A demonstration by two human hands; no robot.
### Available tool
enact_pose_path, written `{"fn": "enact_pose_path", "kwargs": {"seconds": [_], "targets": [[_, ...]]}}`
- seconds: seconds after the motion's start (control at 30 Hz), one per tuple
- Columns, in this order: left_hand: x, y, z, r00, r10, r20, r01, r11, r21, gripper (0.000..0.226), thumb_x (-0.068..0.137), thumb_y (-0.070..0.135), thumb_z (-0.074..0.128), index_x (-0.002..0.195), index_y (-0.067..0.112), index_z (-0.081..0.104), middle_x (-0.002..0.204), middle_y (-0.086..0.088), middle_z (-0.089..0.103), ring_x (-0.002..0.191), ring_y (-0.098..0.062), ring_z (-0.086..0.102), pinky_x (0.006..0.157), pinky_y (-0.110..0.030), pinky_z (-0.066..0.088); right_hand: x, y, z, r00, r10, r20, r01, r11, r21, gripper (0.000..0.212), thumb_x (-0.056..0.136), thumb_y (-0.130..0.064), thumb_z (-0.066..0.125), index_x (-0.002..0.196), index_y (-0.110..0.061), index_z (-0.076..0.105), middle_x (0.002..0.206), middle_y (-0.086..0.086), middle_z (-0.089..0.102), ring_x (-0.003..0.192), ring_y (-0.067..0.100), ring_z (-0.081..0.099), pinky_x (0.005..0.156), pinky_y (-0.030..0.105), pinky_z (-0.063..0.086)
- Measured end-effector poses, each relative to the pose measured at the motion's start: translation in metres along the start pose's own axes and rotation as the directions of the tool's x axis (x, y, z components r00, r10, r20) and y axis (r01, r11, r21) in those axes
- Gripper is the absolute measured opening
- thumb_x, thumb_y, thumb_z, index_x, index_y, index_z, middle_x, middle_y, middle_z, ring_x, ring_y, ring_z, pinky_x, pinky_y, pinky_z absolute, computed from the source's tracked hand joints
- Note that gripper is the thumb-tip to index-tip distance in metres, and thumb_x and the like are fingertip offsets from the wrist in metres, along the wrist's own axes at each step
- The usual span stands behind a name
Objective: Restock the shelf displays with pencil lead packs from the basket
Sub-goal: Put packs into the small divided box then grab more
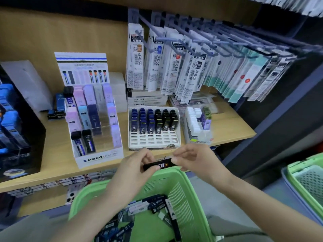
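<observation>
A black pencil lead pack (160,165) lies level between my two hands, just above the far rim of the green basket (185,194). My left hand (134,165) grips its left end and my right hand (190,159) pinches its right end. Several more lead packs (150,208) lie loose in the basket. Straight ahead on the shelf stands a white slotted display (153,127) with blue and black packs in its back rows and bare front slots. Left of it is the MONO tiered display (92,123) with pastel and dark packs.
Pen refill packs (176,67) hang on hooks above the shelf. A small white display (198,124) stands to the right of the slotted one, and a dark blue display (14,130) fills the far left. A second green basket (307,179) sits at the right edge.
</observation>
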State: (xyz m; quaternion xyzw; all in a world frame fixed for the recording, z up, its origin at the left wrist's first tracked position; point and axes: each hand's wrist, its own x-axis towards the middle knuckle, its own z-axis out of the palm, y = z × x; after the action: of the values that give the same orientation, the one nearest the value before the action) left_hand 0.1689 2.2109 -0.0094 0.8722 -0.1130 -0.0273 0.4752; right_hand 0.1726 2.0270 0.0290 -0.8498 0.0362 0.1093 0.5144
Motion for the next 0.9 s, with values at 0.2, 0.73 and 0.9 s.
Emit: {"fn": "enact_pose_path", "kwargs": {"seconds": [0.2, 0.73, 0.9], "targets": [[0.036, 0.002, 0.021, 0.996, 0.086, -0.002, -0.086, 0.993, 0.075, 0.01, 0.089, 0.022, 0.061, 0.092, 0.031, 0.057, 0.093, 0.02, 0.057, 0.082, 0.01, 0.051, 0.072, -0.007, 0.039, 0.014, 0.015, -0.025, 0.999, 0.002, -0.042, 0.002, 0.997, 0.077, 0.008, 0.079, -0.004, 0.071, 0.085, -0.008, 0.067, 0.075, 0.006, 0.071, 0.068, 0.014, 0.066, 0.063, 0.017, 0.054], [0.068, -0.039, 0.027, 0.962, 0.111, 0.249, -0.246, 0.749, 0.615, 0.043, 0.101, 0.028, 0.034, 0.144, 0.024, 0.03, 0.141, 0.003, 0.031, 0.131, -0.014, 0.025, 0.11, -0.029, 0.016, 0.11, 0.011, -0.027, 0.906, -0.402, -0.134, 0.271, 0.793, -0.546, 0.022, 0.09, -0.017, 0.062, 0.111, -0.012, 0.067, 0.101, 0.005, 0.07, 0.094, 0.016, 0.064, 0.089, 0.029, 0.05], [0.068, -0.04, 0.028, 0.961, 0.128, 0.247, -0.258, 0.743, 0.618, 0.044, 0.101, 0.025, 0.035, 0.144, 0.022, 0.029, 0.141, 0.001, 0.031, 0.131, -0.015, 0.025, 0.108, -0.03, 0.016, 0.116, 0.006, -0.028, 0.901, -0.432, 0.033, 0.346, 0.672, -0.655, 0.024, 0.094, -0.018, 0.055, 0.115, -0.012, 0.065, 0.105, 0.007, 0.069, 0.093, 0.022, 0.063, 0.083, 0.036, 0.05]]}}
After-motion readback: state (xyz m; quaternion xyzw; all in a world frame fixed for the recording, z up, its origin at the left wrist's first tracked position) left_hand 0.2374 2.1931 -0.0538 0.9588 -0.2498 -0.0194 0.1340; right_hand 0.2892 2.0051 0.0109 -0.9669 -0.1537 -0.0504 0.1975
